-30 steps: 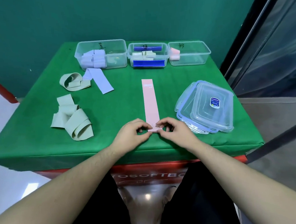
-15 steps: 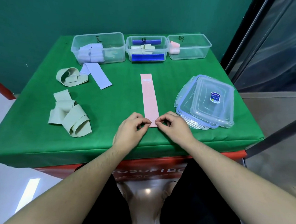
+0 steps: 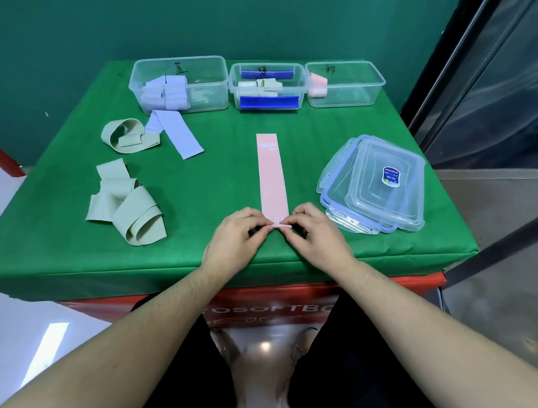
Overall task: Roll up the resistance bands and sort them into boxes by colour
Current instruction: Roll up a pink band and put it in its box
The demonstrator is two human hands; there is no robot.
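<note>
A green felt-like cloth covers the table, soft and matte, draped over a red base with white lettering. At the far edge sit three clear plastic boxes in a row, each with a handwritten mark on its wall: the left box holds pale lilac rolls, the middle box holds sage rolls between two blue strips, and the right box holds a single pink roll at its left end. Over on the right, a stack of clear lids with blue seals, the top one wearing a small sticker. On the left, a loose heap of sage bands, matte and floppy, folded over themselves; beyond it another sage band in an open loop, touching a flat lilac band that runs diagonally. Centre stage: the pink band, a long flat strip pointing straight away, smooth, with a pale label at its far end. Nothing lies across it. Its near end is curled into a tight little fold, and both hands are on it: left hand and right hand knuckles up, fingers curled, each pinching a corner of that near end between thumb and forefinger, forearms reaching in from the bottom
</note>
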